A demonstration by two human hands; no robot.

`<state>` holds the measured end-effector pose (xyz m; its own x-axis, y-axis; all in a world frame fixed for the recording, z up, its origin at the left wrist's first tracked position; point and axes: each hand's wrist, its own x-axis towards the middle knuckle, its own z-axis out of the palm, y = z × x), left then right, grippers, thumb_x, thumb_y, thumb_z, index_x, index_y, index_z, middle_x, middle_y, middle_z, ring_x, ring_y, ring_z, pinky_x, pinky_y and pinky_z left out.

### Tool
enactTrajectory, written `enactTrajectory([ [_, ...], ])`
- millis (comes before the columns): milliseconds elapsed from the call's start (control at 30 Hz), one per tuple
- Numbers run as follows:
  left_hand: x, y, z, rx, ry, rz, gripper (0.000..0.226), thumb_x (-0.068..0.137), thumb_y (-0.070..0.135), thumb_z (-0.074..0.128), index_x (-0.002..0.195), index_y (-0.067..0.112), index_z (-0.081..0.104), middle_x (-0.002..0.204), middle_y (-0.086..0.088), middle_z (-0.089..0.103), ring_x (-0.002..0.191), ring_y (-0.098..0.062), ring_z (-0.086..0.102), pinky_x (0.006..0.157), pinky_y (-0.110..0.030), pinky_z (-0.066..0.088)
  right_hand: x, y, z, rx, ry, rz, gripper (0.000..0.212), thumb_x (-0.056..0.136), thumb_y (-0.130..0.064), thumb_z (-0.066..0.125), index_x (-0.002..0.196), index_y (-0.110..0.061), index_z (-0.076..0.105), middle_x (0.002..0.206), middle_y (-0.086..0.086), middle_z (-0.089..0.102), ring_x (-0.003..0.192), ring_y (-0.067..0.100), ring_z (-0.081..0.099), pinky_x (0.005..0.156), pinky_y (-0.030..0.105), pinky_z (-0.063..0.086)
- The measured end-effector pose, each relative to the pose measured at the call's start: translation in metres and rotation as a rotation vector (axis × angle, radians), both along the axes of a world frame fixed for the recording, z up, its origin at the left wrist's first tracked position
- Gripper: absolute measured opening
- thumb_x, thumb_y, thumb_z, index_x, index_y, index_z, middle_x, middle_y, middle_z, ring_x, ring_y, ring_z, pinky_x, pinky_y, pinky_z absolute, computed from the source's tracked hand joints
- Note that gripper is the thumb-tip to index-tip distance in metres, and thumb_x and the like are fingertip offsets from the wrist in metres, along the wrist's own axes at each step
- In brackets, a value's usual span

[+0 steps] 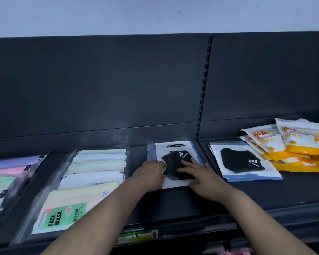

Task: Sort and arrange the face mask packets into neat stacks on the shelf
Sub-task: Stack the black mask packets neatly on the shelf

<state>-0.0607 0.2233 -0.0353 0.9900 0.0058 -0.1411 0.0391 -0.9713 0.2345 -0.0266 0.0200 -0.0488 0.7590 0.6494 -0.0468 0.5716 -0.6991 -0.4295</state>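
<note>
Now both hands (177,175) press the black-mask packet (175,168), long axis front-to-back.

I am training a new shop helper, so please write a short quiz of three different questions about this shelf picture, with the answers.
1. True or false: both hands rest on a black mask packet.
2. Which packets lie in a loose heap? A) pastel masks B) orange packets C) black masks
3. Fill in: the green label reads "FACE ____".

Key:
1. True: left hand and right hand press flat on it.
2. B: the orange packets, far right.
3. MASK, on the green label.
</note>
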Motion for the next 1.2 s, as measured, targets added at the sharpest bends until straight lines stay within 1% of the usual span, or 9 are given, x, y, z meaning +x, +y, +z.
enactTrajectory([
  [100, 0.014, -0.016, 0.007, -0.037, -0.097, -0.022, 0.036, 0.094, 0.025, 0.049, 0.128, 0.016, 0.052, 0.135, -0.005, 0.049, 0.126, -0.026, 0.044, 0.101, -0.036, 0.041, 0.005, -0.026, 0.003, 0.001, -0.152, -0.212, 0.052, 0.093, -0.019, 0.044, 0.140, -0.038, 0.038, 0.157, -0.013, 0.019, 0.147, 0.008, 0.002, 0.120, 0.042, 0.002],
  [233, 0.036, -0.060, 0.010, -0.109, -0.156, -0.108, 0.036, 0.094, 0.023, 0.050, 0.130, 0.018, 0.052, 0.137, -0.002, 0.049, 0.127, -0.022, 0.043, 0.101, -0.031, 0.035, 0.020, -0.071, 0.005, -0.216, -0.188, -0.585, 0.050, 0.099, -0.044, 0.030, 0.147, -0.031, 0.026, 0.159, 0.003, 0.014, 0.146, 0.036, 0.000, 0.117, 0.055, 0.007],
  [367, 0.055, -0.102, 0.013, -0.172, -0.179, -0.161, 0.042, 0.097, 0.022, 0.048, 0.138, 0.017, 0.046, 0.145, -0.001, 0.042, 0.131, -0.019, 0.041, 0.104, -0.028, 0.033, 0.027, -0.107, -0.001, -0.200, -0.033, -0.546, 0.046, 0.096, -0.052, 0.036, 0.136, -0.032, 0.042, 0.152, 0.001, 0.032, 0.144, 0.033, 0.017, 0.111, 0.052, 0.023],
  [500, 0.077, -0.127, 0.015, -0.153, -0.216, -0.160, 0.037, 0.095, 0.025, 0.050, 0.132, 0.018, 0.050, 0.133, -0.001, 0.051, 0.123, -0.021, 0.047, 0.099, -0.033, 0.042, 0.026, -0.136, 0.005, -0.021, -0.112, -0.420, 0.025, 0.086, -0.050, 0.057, 0.073, -0.030, 0.050, 0.093, -0.008, 0.050, 0.094, 0.015, 0.053, 0.077, 0.030, 0.041],
  [633, 0.098, -0.148, 0.009, -0.142, -0.199, -0.120, 0.037, 0.094, 0.026, 0.051, 0.130, 0.015, 0.051, 0.131, -0.004, 0.053, 0.120, -0.023, 0.049, 0.098, -0.033, 0.041, 0.037, -0.161, 0.008, 0.021, -0.118, -0.318, 0.024, 0.076, -0.044, 0.071, 0.076, -0.024, 0.057, 0.089, -0.009, 0.051, 0.079, 0.008, 0.051, 0.060, 0.016, 0.034],
  [733, 0.113, -0.164, 0.004, -0.106, -0.182, -0.109, 0.037, 0.095, 0.025, 0.050, 0.130, 0.014, 0.050, 0.131, -0.005, 0.051, 0.122, -0.025, 0.047, 0.098, -0.035, 0.041, 0.046, -0.173, 0.007, 0.061, -0.063, -0.271, 0.037, 0.075, -0.042, 0.073, 0.108, -0.030, 0.059, 0.112, -0.011, 0.049, 0.101, 0.008, 0.050, 0.069, 0.012, 0.035],
  [867, 0.139, -0.187, 0.007, -0.005, -0.106, -0.251, 0.046, 0.098, 0.029, 0.044, 0.143, 0.021, 0.037, 0.145, 0.000, 0.039, 0.133, -0.024, 0.034, 0.107, -0.040, 0.035, 0.054, -0.185, 0.004, 0.048, 0.017, -0.202, 0.061, 0.080, -0.042, 0.071, 0.135, -0.034, 0.048, 0.150, -0.011, 0.029, 0.141, 0.009, 0.023, 0.107, 0.027, 0.033],
  [1000, 0.168, -0.215, 0.015, 0.037, -0.008, -0.303, 0.047, 0.103, 0.030, 0.035, 0.149, 0.025, 0.027, 0.157, 0.000, 0.025, 0.142, -0.025, 0.022, 0.115, -0.039, 0.024, 0.055, -0.193, 0.000, 0.095, 0.031, -0.172, 0.061, 0.080, -0.043, 0.071, 0.136, -0.035, 0.048, 0.154, -0.011, 0.026, 0.145, 0.008, 0.012, 0.113, 0.029, 0.027],
  [1200, 0.198, -0.229, 0.018, 0.080, 0.074, -0.142, 0.039, 0.101, 0.032, 0.035, 0.138, 0.025, 0.043, 0.137, -0.011, 0.044, 0.128, -0.031, 0.035, 0.103, -0.041, 0.035, 0.050, -0.198, -0.011, 0.116, -0.028, -0.206, 0.061, 0.085, -0.044, 0.064, 0.140, -0.032, 0.041, 0.156, -0.007, 0.022, 0.146, 0.014, 0.010, 0.114, 0.030, 0.026],
])
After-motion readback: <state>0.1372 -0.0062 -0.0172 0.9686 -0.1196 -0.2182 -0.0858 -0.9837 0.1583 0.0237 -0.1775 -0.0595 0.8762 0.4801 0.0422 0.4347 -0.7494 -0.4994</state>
